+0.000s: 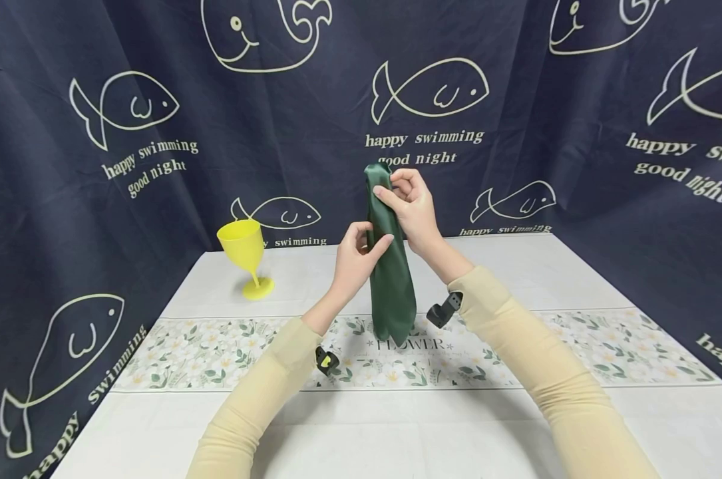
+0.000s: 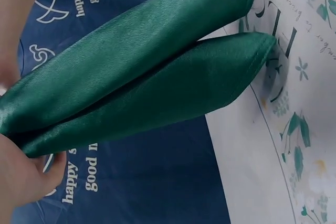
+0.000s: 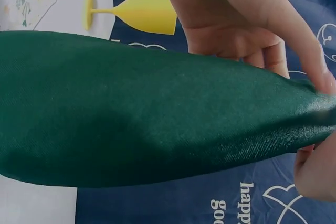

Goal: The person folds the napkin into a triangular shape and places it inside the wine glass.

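Note:
A dark green satin cloth napkin (image 1: pixel 390 279), gathered into a long folded strip, hangs upright above the table. Pinched near its top edge, it is held from the right by my right hand (image 1: pixel 416 207). My left hand (image 1: pixel 356 261) holds it lower down from the left, thumb in front and fingers behind. The left wrist view shows the napkin's lower part (image 2: pixel 131 66) split into two lobes with a fold between them. In the right wrist view its broad smooth side (image 3: pixel 131 108) fills the middle, narrowing toward both hands.
A yellow plastic goblet (image 1: pixel 242 249) stands upright at the back left of the table. Under the napkin a flower-printed runner (image 1: pixel 217 346) crosses the white tabletop (image 1: pixel 361 426). A dark blue curtain (image 1: pixel 313 133) with fish drawings hangs behind and at the sides.

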